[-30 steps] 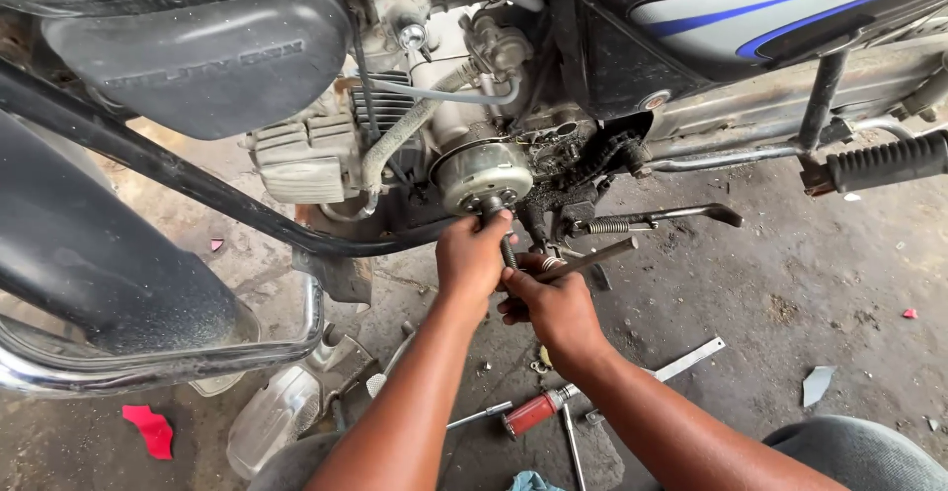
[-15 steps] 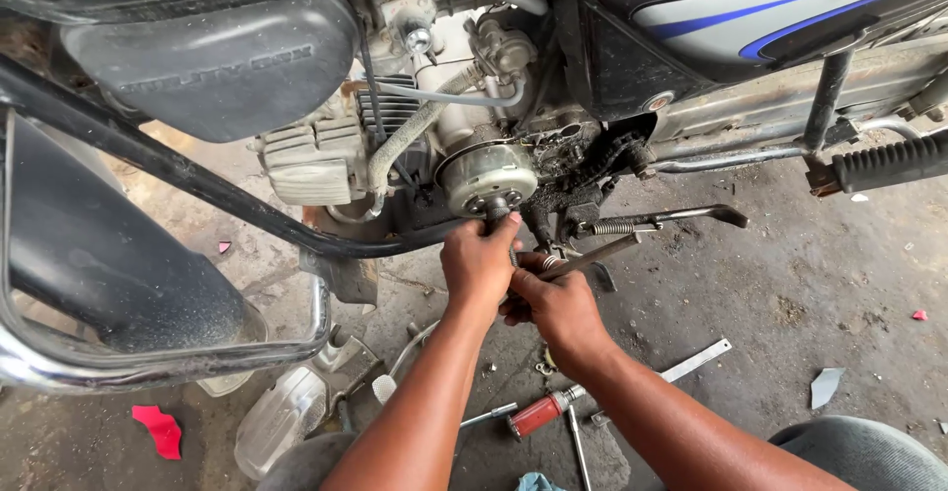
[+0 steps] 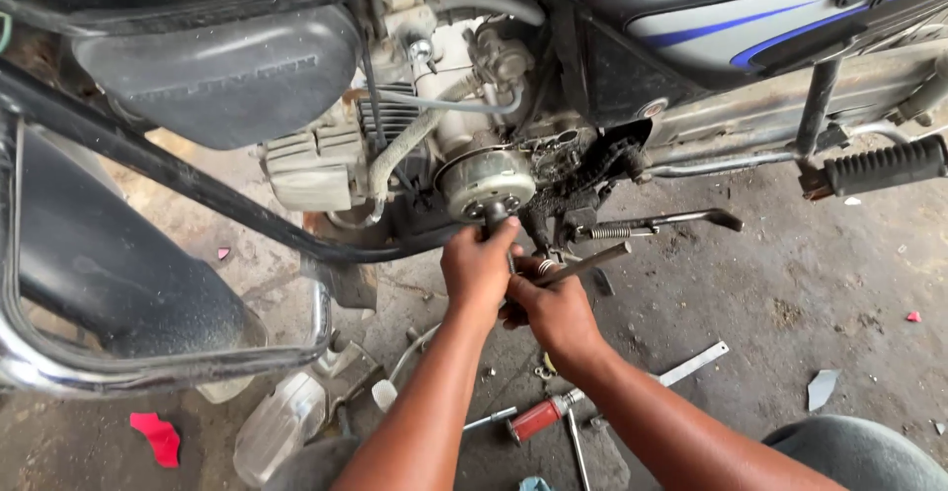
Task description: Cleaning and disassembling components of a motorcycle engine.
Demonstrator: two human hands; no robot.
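Repair workshop, stripped motorcycle [image 3: 494, 106], scattered tools [image 3: 538, 417]

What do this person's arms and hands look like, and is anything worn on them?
Both arms are bare for as much of them as shows: no sleeves in view. The left hand and right hand wear no gloves, and no watch, ring or wristband shows. The forearms are slim.

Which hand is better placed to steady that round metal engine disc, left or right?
Probably left. The left hand sits right under the round engine disc, fingertips almost on it. The right hand is lower, wrapped around a metal bar.
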